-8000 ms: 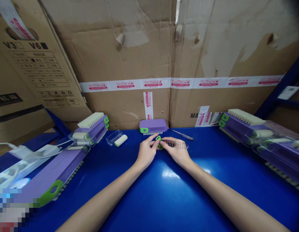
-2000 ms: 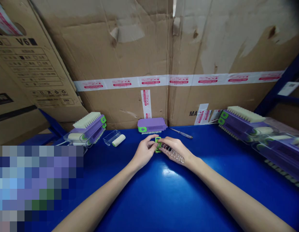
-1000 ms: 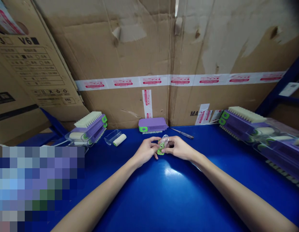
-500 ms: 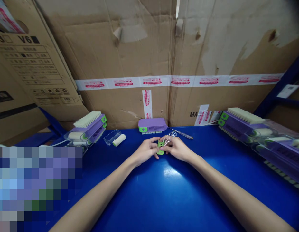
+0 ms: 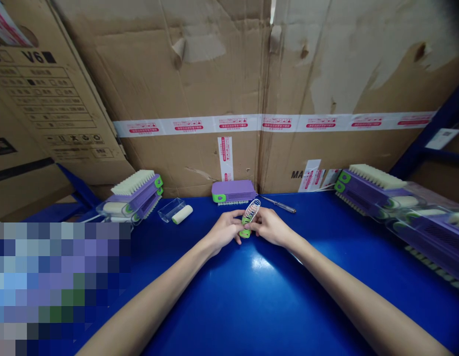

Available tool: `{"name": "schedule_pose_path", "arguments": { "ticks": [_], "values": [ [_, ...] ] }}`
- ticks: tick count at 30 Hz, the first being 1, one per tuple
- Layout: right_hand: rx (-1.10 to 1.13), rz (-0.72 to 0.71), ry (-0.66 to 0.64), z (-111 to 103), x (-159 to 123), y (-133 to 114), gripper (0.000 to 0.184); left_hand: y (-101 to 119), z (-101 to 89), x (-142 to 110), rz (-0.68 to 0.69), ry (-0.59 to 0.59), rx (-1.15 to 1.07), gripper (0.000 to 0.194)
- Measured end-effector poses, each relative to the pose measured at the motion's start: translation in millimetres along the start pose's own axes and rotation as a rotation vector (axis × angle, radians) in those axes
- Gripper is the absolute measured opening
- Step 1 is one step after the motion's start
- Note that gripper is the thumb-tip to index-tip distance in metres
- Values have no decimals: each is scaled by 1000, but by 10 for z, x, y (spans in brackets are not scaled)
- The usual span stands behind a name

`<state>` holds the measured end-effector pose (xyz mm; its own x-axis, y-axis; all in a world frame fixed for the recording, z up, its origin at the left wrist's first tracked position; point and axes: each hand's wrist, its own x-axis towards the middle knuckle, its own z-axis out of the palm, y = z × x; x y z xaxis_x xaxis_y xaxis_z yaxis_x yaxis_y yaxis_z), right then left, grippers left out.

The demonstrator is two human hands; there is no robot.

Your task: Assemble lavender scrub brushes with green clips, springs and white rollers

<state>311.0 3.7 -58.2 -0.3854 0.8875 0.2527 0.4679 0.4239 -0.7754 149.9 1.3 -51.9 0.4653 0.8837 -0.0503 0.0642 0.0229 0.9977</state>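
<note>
Close together over the blue table, my left hand (image 5: 225, 230) and my right hand (image 5: 270, 226) meet around a small bright-green plastic part (image 5: 245, 233). The left thumb and fingers pinch this part from its left side. A thin metal coil spring (image 5: 253, 209) rises from the green part's upper end, leaning slightly right. My right thumb and fingertips close at the spring's lower end, against the green part. Fingers hide how the spring and the part join. Just behind stands a purple brush body (image 5: 233, 190) with a green end and bristles facing down.
A screwdriver (image 5: 279, 203) lies behind my right hand. To the left are a clear plastic cover (image 5: 171, 209) and a cream roller (image 5: 182, 214). Purple brush assemblies stand at left (image 5: 140, 193) and right (image 5: 373, 190). A cardboard wall (image 5: 192, 158) closes the back.
The spring has swung from leaning far right over my right hand to standing more upright, and the green part has turned with it. Both hands still hold on in nearly the same place.
</note>
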Motion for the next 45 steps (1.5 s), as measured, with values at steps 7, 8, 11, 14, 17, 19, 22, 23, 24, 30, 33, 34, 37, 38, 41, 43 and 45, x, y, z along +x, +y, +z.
{"name": "schedule_pose_path", "arguments": {
  "ticks": [7, 8, 11, 14, 17, 19, 22, 23, 24, 30, 33, 34, 37, 38, 41, 43, 45],
  "values": [
    [-113, -8, 31, 3, 1, -26, 7, 7, 18, 8, -33, 48, 32, 52],
    [-109, -7, 28, 2, -1, -27, 7, 8, 12, 5, -32, 44, 25, 51],
    [-27, 0, 24, 4, -9, -11, 11, 10, -14, -10, -33, 20, -11, 52],
    [135, 8, 14, 18, -21, 35, 20, 11, -33, -21, -50, 21, -67, 57],
    [260, 30, -6, 27, -34, 80, 31, 8, -34, -22, -48, 49, -112, 58],
    [293, 44, -8, 24, -39, 98, 34, 2, -33, -19, -36, 60, -138, 56],
    [296, 56, -6, 11, -37, 112, 34, -7, -40, -20, -28, 61, -166, 54],
    [297, 59, -5, 7, -35, 115, 34, -9, -47, -22, -28, 56, -169, 54],
    [301, 62, -4, 4, -32, 118, 35, -10, -54, -25, -26, 49, -170, 54],
    [430, 105, 26, -11, -20, 97, 35, 1, -82, -42, -1, -27, -174, 56],
    [498, 140, 62, -7, -15, 76, 34, 7, -77, -48, 4, -26, -163, 57],
    [514, 144, 71, -1, -12, 71, 34, 5, -76, -49, 9, -32, -159, 57],
    [535, 143, 99, 30, -2, 64, 36, -19, -85, -44, 35, -56, -155, 58],
    [531, 147, 113, 43, 1, 63, 37, -31, -91, -40, 39, -60, -154, 58],
    [524, 148, 149, 83, 6, 57, 37, -59, -108, -31, 36, -64, -147, 61],
    [536, 123, 154, 103, 7, 50, 36, -62, -115, -29, 37, -77, -136, 63],
    [535, 119, 160, 113, 10, 41, 36, -54, -120, -33, 43, -87, -120, 63]
  ]
}}
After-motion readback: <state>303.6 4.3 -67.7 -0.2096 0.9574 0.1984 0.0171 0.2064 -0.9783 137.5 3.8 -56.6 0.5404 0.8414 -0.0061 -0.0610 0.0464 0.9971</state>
